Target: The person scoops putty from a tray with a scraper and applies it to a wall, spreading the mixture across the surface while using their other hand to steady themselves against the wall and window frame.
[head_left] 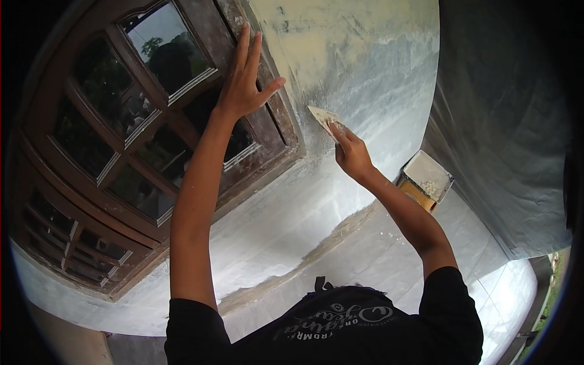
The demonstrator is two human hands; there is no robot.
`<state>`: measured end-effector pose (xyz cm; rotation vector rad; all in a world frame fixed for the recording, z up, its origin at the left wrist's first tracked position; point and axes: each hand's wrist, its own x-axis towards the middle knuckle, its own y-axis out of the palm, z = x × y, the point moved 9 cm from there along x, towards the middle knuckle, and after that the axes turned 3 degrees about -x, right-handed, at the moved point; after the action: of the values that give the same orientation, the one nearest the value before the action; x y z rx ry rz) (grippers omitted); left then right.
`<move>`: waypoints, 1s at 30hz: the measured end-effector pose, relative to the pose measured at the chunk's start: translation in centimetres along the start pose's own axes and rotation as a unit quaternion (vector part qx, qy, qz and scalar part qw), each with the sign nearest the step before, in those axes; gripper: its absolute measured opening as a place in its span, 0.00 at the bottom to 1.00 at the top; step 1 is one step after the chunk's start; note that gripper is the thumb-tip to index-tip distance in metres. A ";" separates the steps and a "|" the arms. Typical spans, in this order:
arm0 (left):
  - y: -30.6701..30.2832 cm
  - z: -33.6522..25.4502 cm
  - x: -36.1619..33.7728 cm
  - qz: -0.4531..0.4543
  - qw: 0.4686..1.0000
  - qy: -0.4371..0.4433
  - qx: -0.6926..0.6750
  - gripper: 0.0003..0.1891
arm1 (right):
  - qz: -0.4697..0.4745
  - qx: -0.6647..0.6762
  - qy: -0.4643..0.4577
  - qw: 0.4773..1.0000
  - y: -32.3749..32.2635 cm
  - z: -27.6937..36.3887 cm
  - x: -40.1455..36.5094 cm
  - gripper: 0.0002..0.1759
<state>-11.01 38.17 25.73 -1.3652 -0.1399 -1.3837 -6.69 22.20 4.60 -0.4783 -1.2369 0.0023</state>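
Black T-shirt [340,328] with pale lettering fills the bottom of the view, both bare arms reaching up from it. Spread open, the left hand [243,85] lies flat against the dark wooden window frame [281,125], fingers splayed. Just right of the frame, the right hand [353,157] is closed around a putty knife [321,115], whose blade touches the patchy grey-and-cream wall [377,67]. A box of white putty [429,176] sits on the tiled floor [377,255] near the wall's foot.

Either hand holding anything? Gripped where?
Right hand holds a putty knife by its handle end, blade against the wall. Left hand holds nothing; it lies flat on the window frame.
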 end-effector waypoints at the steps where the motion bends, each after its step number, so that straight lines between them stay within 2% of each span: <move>1: -0.1 0.0 0.1 0.000 1.000 0.001 -0.001 0.50 | -0.025 0.006 0.011 1.000 -1.2 -0.1 2.0 0.36; 4: -0.2 -0.2 0.2 -0.001 1.000 0.007 -0.019 0.49 | -0.097 -0.007 0.005 0.995 -4.7 1.1 9.3 0.34; 5: -0.4 -0.3 0.4 -0.004 1.000 0.009 -0.018 0.49 | -0.130 -0.033 -0.025 0.991 -5.4 1.9 11.4 0.33; 7: -0.6 -0.4 0.7 -0.006 1.000 0.013 -0.015 0.49 | -0.146 -0.065 -0.034 0.987 -4.8 1.8 14.5 0.32; 9: -0.7 -0.5 0.9 -0.011 1.000 0.014 -0.017 0.49 | -0.168 -0.117 -0.083 0.975 -4.0 2.6 15.9 0.33; 10: -0.7 -0.4 1.0 -0.012 1.000 0.014 -0.016 0.49 | -0.110 -0.145 -0.065 0.981 -2.2 2.1 16.2 0.33; 13: -0.8 -0.3 0.9 -0.014 1.000 0.014 -0.008 0.50 | -0.132 -0.123 -0.083 0.980 -0.7 2.4 14.2 0.34; 18: -0.9 -0.4 1.2 -0.017 0.999 0.031 0.021 0.50 | -0.094 -0.093 -0.081 0.988 1.6 1.5 6.8 0.35; 20: -0.7 0.1 1.4 -0.010 1.000 0.023 0.019 0.51 | -0.025 -0.091 -0.066 0.993 2.5 0.8 3.8 0.35; 22: -0.5 0.2 1.8 -0.001 1.000 0.017 0.020 0.52 | 0.005 -0.071 -0.068 0.995 1.5 0.8 1.4 0.35; 23: -0.6 0.5 2.0 -0.021 0.999 -0.012 -0.046 0.51 | 0.033 -0.054 -0.069 0.996 1.4 0.5 0.7 0.36; 24: -0.8 0.9 2.2 -0.043 0.992 -0.040 -0.112 0.50 | 0.025 -0.028 -0.071 0.997 1.0 -0.1 0.6 0.38; 25: -0.9 1.4 2.5 -0.044 0.992 -0.042 -0.111 0.50 | 0.026 -0.028 -0.072 0.997 0.3 0.1 1.7 0.38; 27: -1.4 0.7 3.1 -0.041 0.998 0.037 0.037 0.51 | -0.046 -0.008 -0.061 0.997 -2.5 0.0 5.1 0.38; 28: -1.4 0.4 3.3 -0.040 0.998 0.037 0.037 0.51 | -0.074 -0.009 -0.062 0.995 -3.5 0.3 7.5 0.38; 30: -1.2 0.8 3.7 -0.018 0.999 -0.021 0.034 0.53 | -0.115 -0.035 -0.067 0.990 -4.6 0.8 12.2 0.38</move>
<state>-10.27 36.99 29.40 -1.3419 -0.2376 -1.3682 -4.44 21.44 17.46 -0.3979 -1.4228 -0.2089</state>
